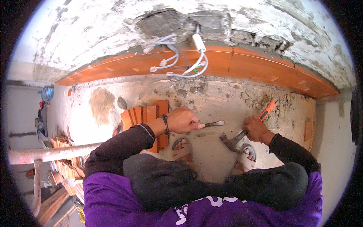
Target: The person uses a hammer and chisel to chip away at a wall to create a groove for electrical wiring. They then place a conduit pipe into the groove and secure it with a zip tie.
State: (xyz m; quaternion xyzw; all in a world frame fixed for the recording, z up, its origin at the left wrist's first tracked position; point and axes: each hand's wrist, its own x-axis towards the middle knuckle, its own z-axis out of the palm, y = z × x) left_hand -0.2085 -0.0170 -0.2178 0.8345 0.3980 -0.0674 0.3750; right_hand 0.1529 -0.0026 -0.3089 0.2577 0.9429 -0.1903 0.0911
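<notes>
Closed around a short cold chisel [214, 124], my left hand [181, 120] is held out over the dusty floor. The chisel lies roughly level, its pale flat end pointing right. To the right, my right hand [255, 128] grips a claw hammer [267, 109] partway along its handle. Its orange grip end sticks out up and to the right, while the dark metal head [231, 143] hangs low, near my right foot. Both tools are apart from the wall and from each other.
Ahead, a band of orange bricks [249, 64] runs along the foot of a rough plastered wall [94, 34]. Grey cables [176, 56] dangle from it. Loose orange bricks [162, 109] stand by my left arm. Rubble [261, 98] litters the floor; a pipe rail [56, 154] crosses at left.
</notes>
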